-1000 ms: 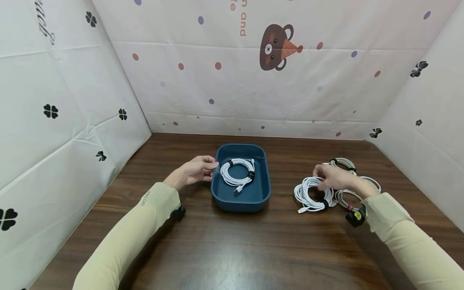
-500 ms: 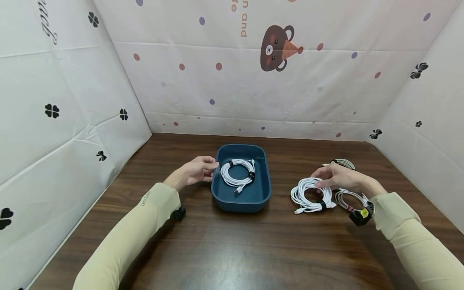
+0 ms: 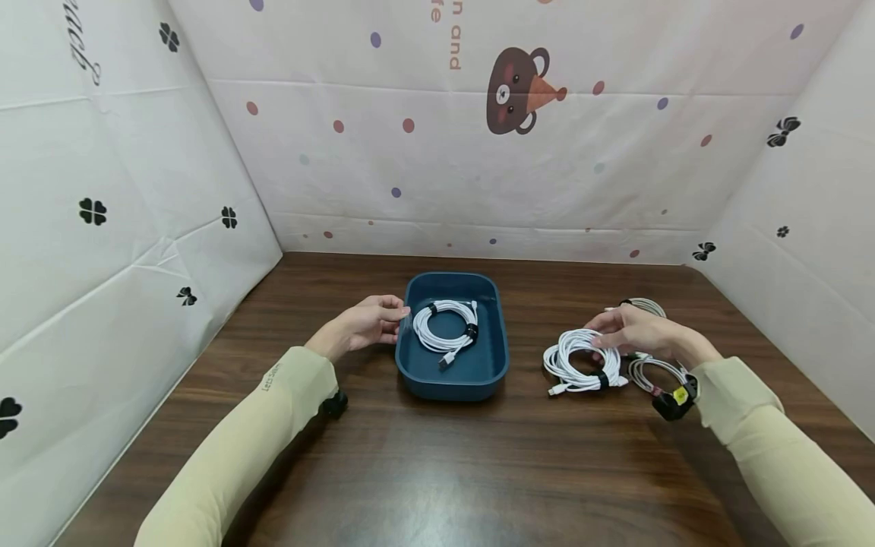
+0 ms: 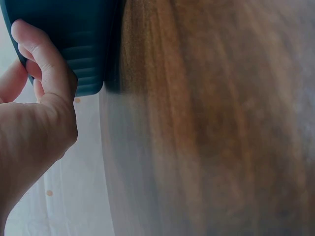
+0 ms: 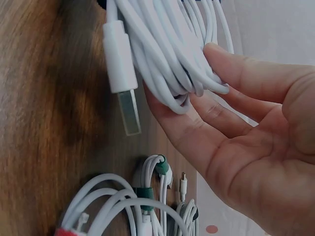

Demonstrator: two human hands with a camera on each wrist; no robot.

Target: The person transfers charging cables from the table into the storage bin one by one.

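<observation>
My left hand (image 3: 369,323) grips the left rim of a blue plastic bin (image 3: 453,391), its thumb and fingers on opposite sides of the rim in the left wrist view. A coiled white USB cable (image 3: 421,330) with black ties lies in the bin. To the right, my right hand (image 3: 639,333) pinches another coiled white USB cable (image 5: 157,49) between thumb and fingers. That coil hangs tilted close over the table, its USB plug (image 5: 129,110) pointing away from the loops in the right wrist view.
Behind and beside my right hand lie more coiled cables, one (image 3: 648,305) farther back and one (image 3: 639,372) with a red tie near the wrist. Green ties (image 5: 143,192) show in the right wrist view. Patterned white sheets (image 3: 383,152) wall the wooden table (image 3: 437,463).
The right hand has taken hold of the white USB cable, drawn it slightly left from the other coils and tipped it up. The left hand stays at the bin.
</observation>
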